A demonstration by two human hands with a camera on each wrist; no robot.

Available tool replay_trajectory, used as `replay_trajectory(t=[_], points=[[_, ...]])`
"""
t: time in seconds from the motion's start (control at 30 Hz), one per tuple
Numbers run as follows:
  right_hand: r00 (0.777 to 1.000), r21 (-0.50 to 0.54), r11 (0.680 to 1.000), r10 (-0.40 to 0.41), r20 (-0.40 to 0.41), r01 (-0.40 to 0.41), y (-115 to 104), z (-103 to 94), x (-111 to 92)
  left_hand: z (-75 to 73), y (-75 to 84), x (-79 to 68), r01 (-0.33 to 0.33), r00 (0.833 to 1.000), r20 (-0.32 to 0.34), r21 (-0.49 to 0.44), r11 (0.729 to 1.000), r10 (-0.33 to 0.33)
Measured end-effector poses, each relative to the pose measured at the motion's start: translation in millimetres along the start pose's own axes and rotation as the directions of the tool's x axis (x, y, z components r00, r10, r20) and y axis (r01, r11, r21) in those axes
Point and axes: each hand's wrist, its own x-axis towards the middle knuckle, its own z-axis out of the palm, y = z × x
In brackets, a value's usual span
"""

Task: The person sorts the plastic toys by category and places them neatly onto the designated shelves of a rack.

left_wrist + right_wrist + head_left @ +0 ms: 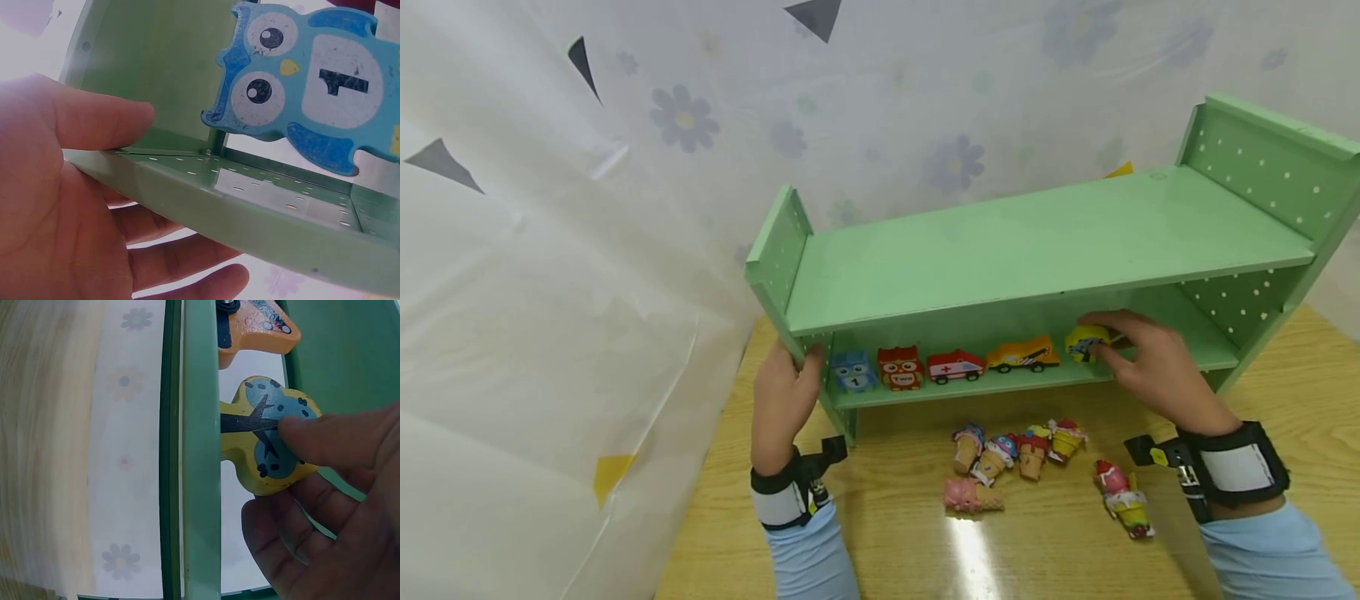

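My right hand (1150, 362) pinches a yellow wooden tree block (274, 434) with a blue-grey crown and black trunk, thumb on its painted face. The block is at the lower level of a green shelf (1045, 242), right of an orange tow truck block (1024, 355). At the shelf's left end, my left hand (781, 398) grips the side panel's front edge (206, 219), thumb on the inner side and fingers on the outer side. Close to that thumb stands a blue owl block (300, 81) marked 1.
Further along the lower level stand a red owl block (901, 368) and a red ambulance block (955, 366). On the wooden table (895, 558) in front lie several toy ice cream cones (1032, 454), a pink one (972, 495) and another (1124, 500) further right. A flowered sheet (887, 108) hangs behind.
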Motion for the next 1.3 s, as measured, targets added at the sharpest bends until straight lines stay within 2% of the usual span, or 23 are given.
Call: replay_trajectory(t=[0.37, 0.47, 0.6, 0.77, 0.9, 1.03, 1.3], points=[[0.999, -0.016, 1.0, 0.024, 0.037, -0.024, -2.1, 0.6, -1.1, 0.4, -1.0, 0.4, 0.01, 1.0, 0.015, -0.003, 1.0, -0.01], [0.999, -0.021, 1.0, 0.019, 0.026, -0.019, -2.2, 0.1, -2.3, 0.4, -1.0, 0.3, 0.014, 1.0, 0.019, -0.008, 1.0, -0.014], [0.998, -0.011, 1.0, -0.015, -0.057, 0.015, -4.5, -4.2, -4.6, 0.3, -0.9, 0.4, 0.02, 1.0, 0.021, -0.008, 1.0, -0.019], [0.98, -0.04, 0.995, -0.097, -0.173, 0.092, -9.7, -14.2, -8.8, -0.3, -1.6, 0.5, 0.018, 1.0, 0.018, -0.003, 1.0, -0.018], [0.967, -0.064, 0.991, -0.128, -0.219, 0.116, -18.4, -24.4, -16.5, -0.8, -1.0, -0.1, 0.023, 1.0, 0.02, -0.004, 1.0, -0.022], [0.957, -0.064, 0.992, -0.123, -0.264, 0.11, -29.8, -31.8, -27.2, -1.1, -0.5, -0.2, 0.031, 0.999, 0.024, 0.0, 1.0, -0.031], [0.944, -0.066, 0.986, -0.164, -0.286, 0.151, -47.1, -22.5, -51.1, -0.9, -0.1, 0.9, 0.025, 0.999, 0.02, 0.007, 1.0, -0.025]])
